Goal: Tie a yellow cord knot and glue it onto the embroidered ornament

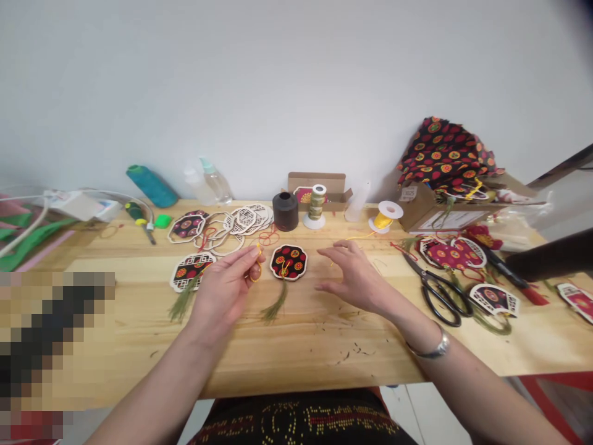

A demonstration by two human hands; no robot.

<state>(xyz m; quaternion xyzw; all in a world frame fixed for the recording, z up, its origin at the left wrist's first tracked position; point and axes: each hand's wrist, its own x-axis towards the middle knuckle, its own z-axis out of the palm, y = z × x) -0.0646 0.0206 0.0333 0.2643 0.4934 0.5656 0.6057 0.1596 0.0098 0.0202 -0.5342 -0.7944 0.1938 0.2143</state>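
Pinched in my left hand (234, 278) is a thin yellow cord (259, 271), which dangles from the fingertips. My right hand (349, 275) hovers over the table with thumb and fingers apart; a bit of yellow cord shows near its fingers. Between the hands lies a black patterned ornament (289, 262) with a white frame and a green tassel (277, 303). Another framed ornament (188, 272) with a tassel is just left of my left hand. Behind my right hand stands a spool of yellow cord (383, 219).
Black scissors (442, 293) and a fan-shaped ornament (495, 300) lie at the right. Wooden frames (248, 219), a black thread cone (285, 211) and a gold thread spool (317, 207) stand along the back. A cardboard box (426, 210) holds patterned fabric (445, 154).
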